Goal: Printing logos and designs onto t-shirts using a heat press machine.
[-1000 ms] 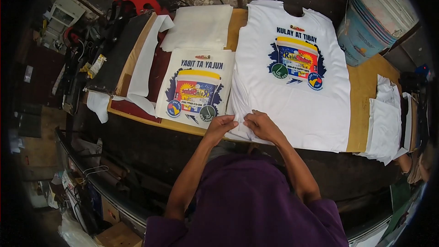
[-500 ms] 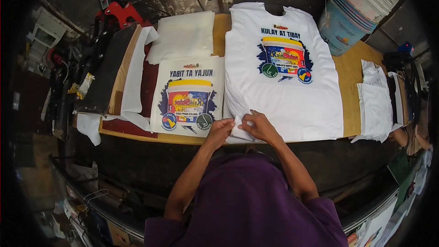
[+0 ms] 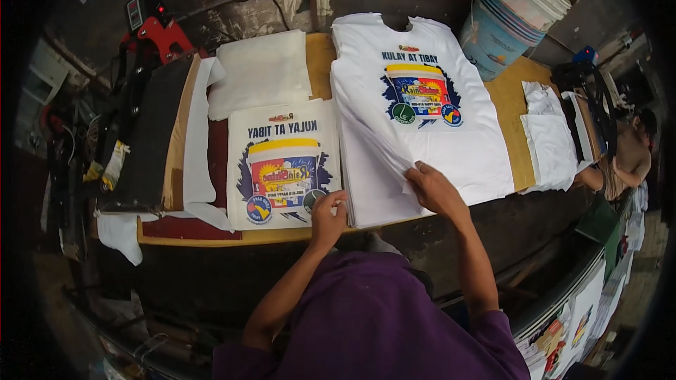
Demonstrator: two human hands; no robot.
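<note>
Off-white rectangular paper (image 3: 285,169) bears mirrored lettering; our left hand (image 3: 328,222) curls by its corner — we cannot tell its hold. Our right hand (image 3: 438,191) pinches the edge of a soft, white, lettered fabric shirt (image 3: 451,149) on the tan table (image 3: 508,107).

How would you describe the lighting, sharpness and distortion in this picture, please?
Head view: the fisheye bows the front edge of the table, with black corners; head view: the white shirt is bright, the space below the table dim; head view: the shirt's print looks crisp, the pale boxy thing far left soft.
</note>
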